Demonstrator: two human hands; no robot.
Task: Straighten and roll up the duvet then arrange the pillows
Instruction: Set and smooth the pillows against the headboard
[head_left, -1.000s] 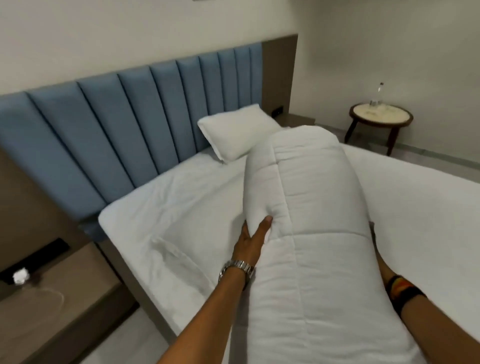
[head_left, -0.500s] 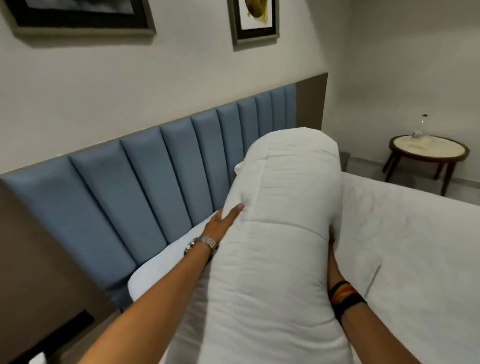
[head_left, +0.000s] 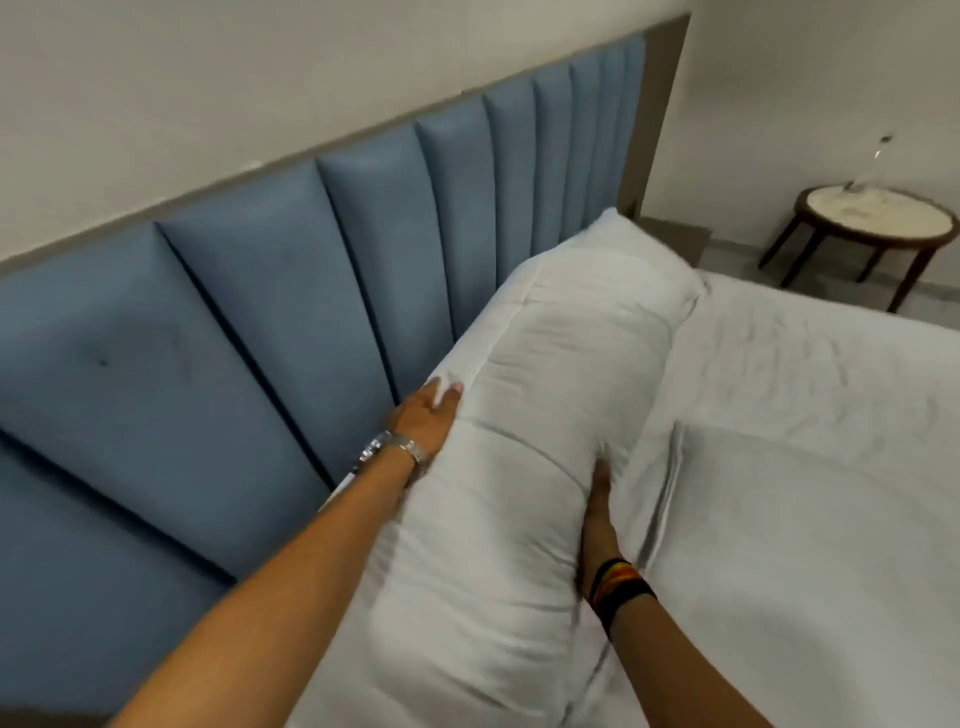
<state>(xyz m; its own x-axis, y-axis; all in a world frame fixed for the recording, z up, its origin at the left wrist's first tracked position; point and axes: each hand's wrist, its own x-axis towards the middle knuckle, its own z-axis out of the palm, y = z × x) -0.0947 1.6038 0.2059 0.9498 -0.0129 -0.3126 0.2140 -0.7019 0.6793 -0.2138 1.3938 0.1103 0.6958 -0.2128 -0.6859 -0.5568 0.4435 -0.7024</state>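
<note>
The rolled white duvet (head_left: 540, 415) lies lengthwise along the head of the bed, close to the blue padded headboard (head_left: 291, 291). My left hand (head_left: 426, 410), with a metal watch on the wrist, presses on the roll's headboard side. My right hand (head_left: 597, 519), wearing dark wristbands, grips the opposite side, its fingers sunk into the fabric. A white pillow (head_left: 634, 249) shows at the far end of the roll, mostly hidden behind it.
The white bed sheet (head_left: 805, 467) spreads to the right, with a folded edge beside the roll. A round wooden side table (head_left: 878, 218) with a glass bottle stands at the far right on the floor. The wall rises above the headboard.
The duvet roll has come down from a raised position and now rests at the head of the bed against the headboard. Both hands moved with it and stay on its sides.
</note>
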